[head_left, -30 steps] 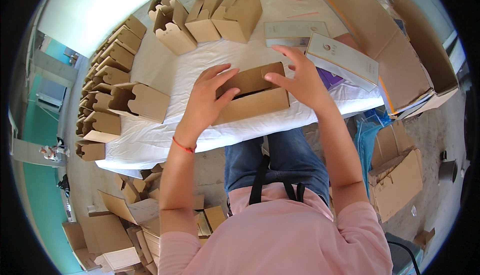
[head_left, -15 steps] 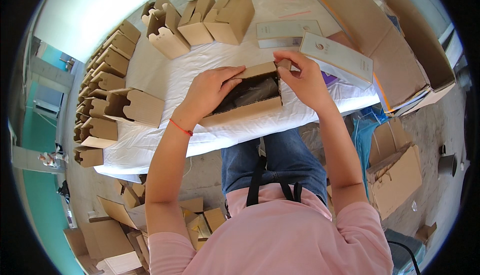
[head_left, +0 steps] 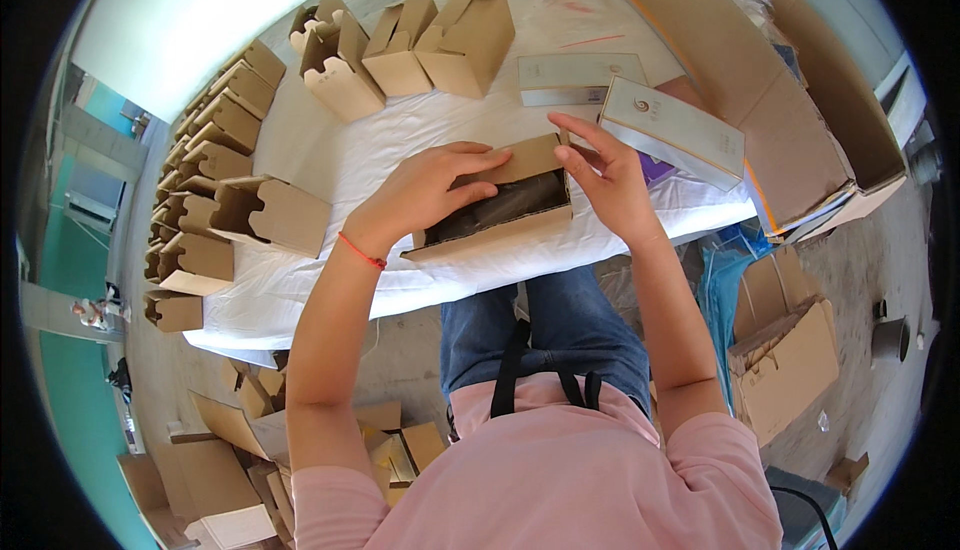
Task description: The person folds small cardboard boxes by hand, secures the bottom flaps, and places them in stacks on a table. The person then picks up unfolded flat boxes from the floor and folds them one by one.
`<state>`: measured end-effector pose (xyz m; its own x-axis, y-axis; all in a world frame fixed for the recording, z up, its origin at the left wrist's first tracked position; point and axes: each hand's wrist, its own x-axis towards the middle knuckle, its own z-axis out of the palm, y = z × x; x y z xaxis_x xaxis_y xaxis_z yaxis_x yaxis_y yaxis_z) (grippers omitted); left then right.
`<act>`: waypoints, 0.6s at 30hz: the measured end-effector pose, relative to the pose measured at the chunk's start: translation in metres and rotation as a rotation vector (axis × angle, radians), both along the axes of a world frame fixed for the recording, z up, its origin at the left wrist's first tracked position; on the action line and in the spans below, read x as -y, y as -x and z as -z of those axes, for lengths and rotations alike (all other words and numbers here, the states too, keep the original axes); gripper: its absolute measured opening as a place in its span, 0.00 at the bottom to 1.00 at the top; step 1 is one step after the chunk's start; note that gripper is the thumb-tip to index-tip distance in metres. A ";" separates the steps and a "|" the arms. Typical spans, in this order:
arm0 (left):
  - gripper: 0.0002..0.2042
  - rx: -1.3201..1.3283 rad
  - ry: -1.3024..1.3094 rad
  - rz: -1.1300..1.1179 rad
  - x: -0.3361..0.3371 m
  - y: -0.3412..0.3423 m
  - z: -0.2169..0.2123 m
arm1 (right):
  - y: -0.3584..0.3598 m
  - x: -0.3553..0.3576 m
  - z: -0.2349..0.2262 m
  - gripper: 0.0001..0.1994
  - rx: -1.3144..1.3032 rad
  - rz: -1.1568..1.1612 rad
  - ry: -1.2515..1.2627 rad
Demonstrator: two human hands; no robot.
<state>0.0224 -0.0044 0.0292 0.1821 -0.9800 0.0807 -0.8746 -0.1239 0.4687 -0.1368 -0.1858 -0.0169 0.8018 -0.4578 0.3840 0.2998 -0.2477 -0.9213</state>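
An open brown cardboard box [head_left: 505, 232] lies near the front edge of the white-covered table. Something dark, in what looks like shiny wrapping [head_left: 510, 202], fills its inside; its kind I cannot make out. My left hand [head_left: 425, 190] grips the box at its far left side, fingers over the raised far flap [head_left: 530, 157] and thumb at the opening. At the far right corner, my right hand [head_left: 610, 165] has a small end flap between thumb and forefinger. Beyond that hand lie two pale printed cartons, one flat [head_left: 575, 72] and one tilted across it [head_left: 675, 128].
Several open brown boxes stand in a row [head_left: 225, 125] along the table's left, others [head_left: 465, 45] at the back. A large opened carton [head_left: 780, 130] borders the right side. Cardboard [head_left: 215, 480] and a blue plastic bag [head_left: 718, 285] lie below the table.
The far flap of the box has tilted inward over the opening. My left hand has shifted slightly right with it; my right hand's fingers have spread a little at the corner.
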 end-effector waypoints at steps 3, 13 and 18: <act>0.20 -0.002 -0.019 -0.003 0.002 0.004 -0.001 | 0.000 0.000 -0.002 0.17 -0.069 -0.082 0.232; 0.19 -0.364 0.352 -0.259 -0.033 -0.017 -0.002 | 0.002 0.014 0.007 0.29 -0.110 -0.387 0.209; 0.21 -0.498 0.192 -0.330 -0.080 -0.014 0.016 | 0.001 0.010 0.000 0.40 -0.156 -0.370 0.376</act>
